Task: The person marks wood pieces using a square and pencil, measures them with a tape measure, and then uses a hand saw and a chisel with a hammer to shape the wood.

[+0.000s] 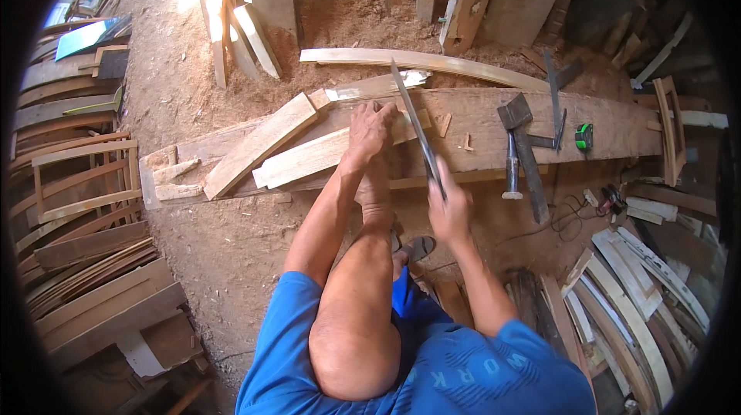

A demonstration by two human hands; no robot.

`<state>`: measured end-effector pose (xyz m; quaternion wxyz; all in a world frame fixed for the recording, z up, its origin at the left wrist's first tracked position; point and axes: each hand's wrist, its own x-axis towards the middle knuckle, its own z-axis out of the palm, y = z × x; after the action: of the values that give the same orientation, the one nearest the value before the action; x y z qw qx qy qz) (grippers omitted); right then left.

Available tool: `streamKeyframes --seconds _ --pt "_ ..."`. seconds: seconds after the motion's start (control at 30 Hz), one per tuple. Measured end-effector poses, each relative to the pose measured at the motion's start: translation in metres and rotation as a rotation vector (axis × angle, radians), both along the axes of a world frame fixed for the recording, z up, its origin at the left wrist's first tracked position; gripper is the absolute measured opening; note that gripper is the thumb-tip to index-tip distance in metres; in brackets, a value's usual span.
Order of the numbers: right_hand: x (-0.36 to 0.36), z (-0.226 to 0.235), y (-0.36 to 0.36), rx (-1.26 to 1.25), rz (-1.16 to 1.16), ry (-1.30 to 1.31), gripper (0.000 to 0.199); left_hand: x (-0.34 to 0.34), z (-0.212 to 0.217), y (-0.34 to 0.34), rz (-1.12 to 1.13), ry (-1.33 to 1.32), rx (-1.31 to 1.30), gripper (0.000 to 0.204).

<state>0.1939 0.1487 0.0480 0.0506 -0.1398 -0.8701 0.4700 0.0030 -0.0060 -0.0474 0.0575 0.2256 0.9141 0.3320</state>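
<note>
My left hand (pixel 371 128) presses down on a pale wooden plank (pixel 309 159) that lies across a long heavy timber (pixel 494 126). My foot rests on the timber just below that hand. My right hand (pixel 450 210) grips the handle of a handsaw (pixel 413 118). Its thin blade runs up and away to the plank's right end, beside my left fingers. A second pale plank (pixel 258 145) lies slanted to the left of the first.
A hammer (pixel 512 160), a metal square (pixel 557 102) and a green tape measure (pixel 584 137) lie on the timber's right part. A curved strip (pixel 424 62) lies behind. Stacks of curved wooden parts (pixel 641 315) and chair frames (pixel 81 183) flank me on the sawdust floor.
</note>
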Motion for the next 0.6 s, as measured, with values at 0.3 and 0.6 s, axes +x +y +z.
streamKeyframes --seconds 0.3,0.6 --pt "0.098 0.022 0.012 0.000 0.016 -0.090 0.053 0.003 -0.007 0.000 0.018 -0.050 -0.032 0.017" --pt "-0.063 0.000 0.014 0.041 0.010 -0.079 0.048 0.001 0.005 0.020 -0.016 0.001 0.062 0.017"
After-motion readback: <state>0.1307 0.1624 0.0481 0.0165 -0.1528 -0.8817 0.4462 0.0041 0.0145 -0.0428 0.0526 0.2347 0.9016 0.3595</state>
